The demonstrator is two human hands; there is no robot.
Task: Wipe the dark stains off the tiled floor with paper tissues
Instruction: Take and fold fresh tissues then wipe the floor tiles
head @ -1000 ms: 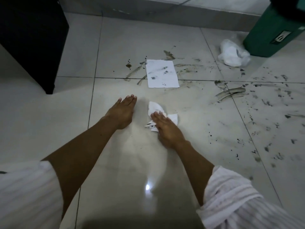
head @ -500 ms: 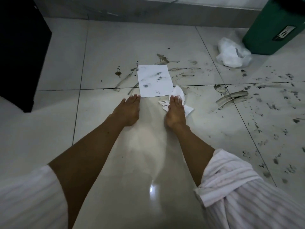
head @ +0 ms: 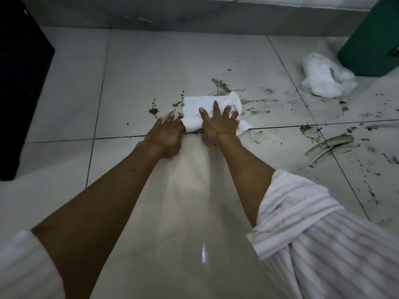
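Over the stains (head: 222,86), right hand (head: 218,124) presses tissues (head: 194,104) flat-fingered; left hand (head: 167,131) beside, seemingly open, fingertips partly hidden.

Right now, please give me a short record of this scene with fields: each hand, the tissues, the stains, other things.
left hand: flat on the floor, touching the tissue edge
right hand: fingers spread, pressing the tissues
tissues: white, bunched over the tile joint
stains: dark smears, mostly to the right
other: plastic bag beside green bin
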